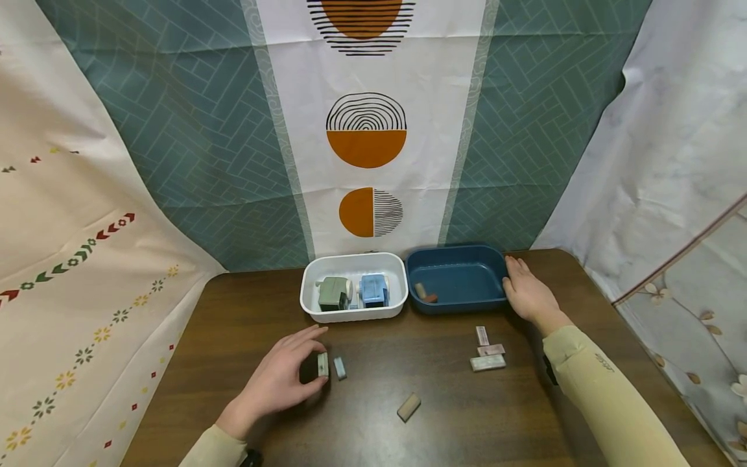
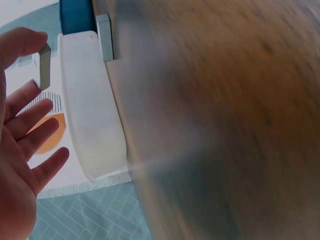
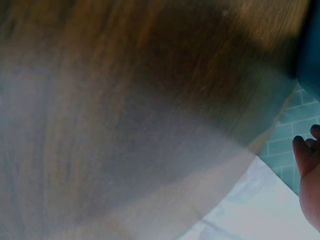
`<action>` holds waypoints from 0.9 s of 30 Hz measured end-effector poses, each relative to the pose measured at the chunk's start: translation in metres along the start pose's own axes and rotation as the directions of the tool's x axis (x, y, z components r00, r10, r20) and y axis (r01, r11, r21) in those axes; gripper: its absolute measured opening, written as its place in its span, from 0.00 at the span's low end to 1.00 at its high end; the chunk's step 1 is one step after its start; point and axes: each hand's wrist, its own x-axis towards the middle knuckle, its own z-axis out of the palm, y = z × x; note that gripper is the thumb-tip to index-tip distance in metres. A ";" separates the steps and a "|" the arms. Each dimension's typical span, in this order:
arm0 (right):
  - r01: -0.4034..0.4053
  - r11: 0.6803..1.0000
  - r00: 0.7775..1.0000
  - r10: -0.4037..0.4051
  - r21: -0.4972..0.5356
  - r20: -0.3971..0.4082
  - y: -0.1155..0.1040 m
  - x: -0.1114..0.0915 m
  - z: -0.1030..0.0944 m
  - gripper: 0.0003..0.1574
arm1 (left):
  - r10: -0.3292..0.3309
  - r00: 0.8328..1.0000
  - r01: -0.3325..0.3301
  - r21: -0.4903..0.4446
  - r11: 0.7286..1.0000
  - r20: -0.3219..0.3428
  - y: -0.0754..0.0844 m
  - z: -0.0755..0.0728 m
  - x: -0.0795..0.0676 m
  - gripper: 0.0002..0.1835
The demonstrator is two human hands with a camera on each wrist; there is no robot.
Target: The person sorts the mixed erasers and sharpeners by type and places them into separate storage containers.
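Observation:
In the head view my left hand [image 1: 282, 374] pinches a small pale green rectangular block [image 1: 323, 364] between thumb and forefinger. The left wrist view has this green block [image 2: 44, 67] between two fingertips, with the other fingers spread. A light blue block [image 1: 340, 368] lies on the table just right of that hand. My right hand [image 1: 530, 293] touches the right end of a dark blue tray [image 1: 461, 307], its fingers fairly straight along the outer wall. Two small blocks, one tan [image 1: 420, 290] and one reddish brown [image 1: 430, 298], lie at the tray's left side.
Left of the blue tray stands a white tray [image 1: 353, 316] holding a green object [image 1: 332, 293] and a blue object [image 1: 373, 289]. A brown block [image 1: 409, 407] lies near the front. Pinkish blocks [image 1: 491, 350] and a pale block [image 1: 487, 362] lie below the blue tray.

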 end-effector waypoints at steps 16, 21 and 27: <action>0.004 1.000 1.000 -0.004 0.000 -0.015 0.000 0.000 0.001 0.39 | 0.026 0.998 -0.028 -0.033 0.999 -0.053 0.014 0.011 0.023 0.22; 0.007 1.000 1.000 -0.007 -0.006 -0.019 0.001 0.000 0.001 0.39 | 0.049 0.996 -0.052 -0.038 0.998 -0.074 0.019 0.013 0.030 0.22; 0.008 1.000 1.000 -0.008 -0.005 -0.023 0.001 -0.001 0.000 0.39 | 0.035 0.997 -0.038 -0.036 0.999 -0.070 0.024 0.014 0.037 0.22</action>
